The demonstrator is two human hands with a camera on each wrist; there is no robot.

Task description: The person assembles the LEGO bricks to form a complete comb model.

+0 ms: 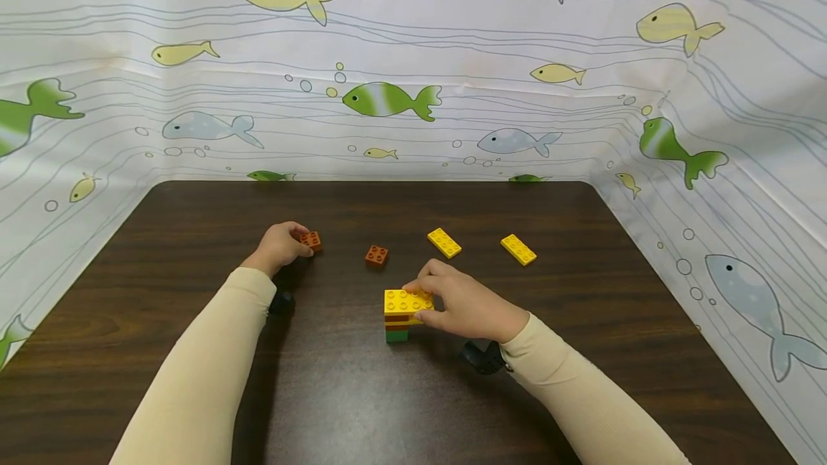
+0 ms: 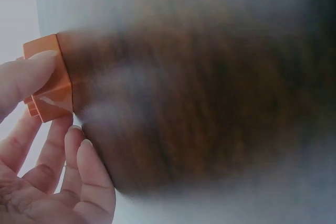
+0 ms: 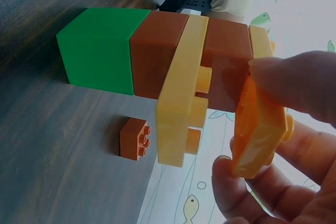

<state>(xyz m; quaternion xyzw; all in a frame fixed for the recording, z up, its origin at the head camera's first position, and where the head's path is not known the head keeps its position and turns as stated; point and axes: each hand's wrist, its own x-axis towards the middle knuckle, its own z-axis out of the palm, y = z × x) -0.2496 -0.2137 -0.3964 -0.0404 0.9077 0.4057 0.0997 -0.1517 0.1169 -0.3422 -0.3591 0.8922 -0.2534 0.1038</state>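
At the left of the table, my left hand (image 1: 281, 244) pinches a small brown brick (image 1: 311, 240) between thumb and fingers. Its thumb lies across the brick's side in the left wrist view. Before me stands a tower: a green block (image 3: 100, 51) at its base, then a brown brick (image 3: 157, 51), a yellow plate (image 3: 178, 103), another brown brick (image 3: 226, 56) and a top yellow plate (image 3: 257, 129). My right hand (image 1: 474, 301) grips this top plate near its right end, thumb on the near side. Both yellow plates overhang the bricks.
A loose brown brick (image 1: 377, 256) lies behind the tower. Two yellow plates (image 1: 444, 242) lie farther back on the right. The dark wooden table (image 1: 349, 400) meets a fish-patterned sheet (image 1: 413, 41) at the back and sides.
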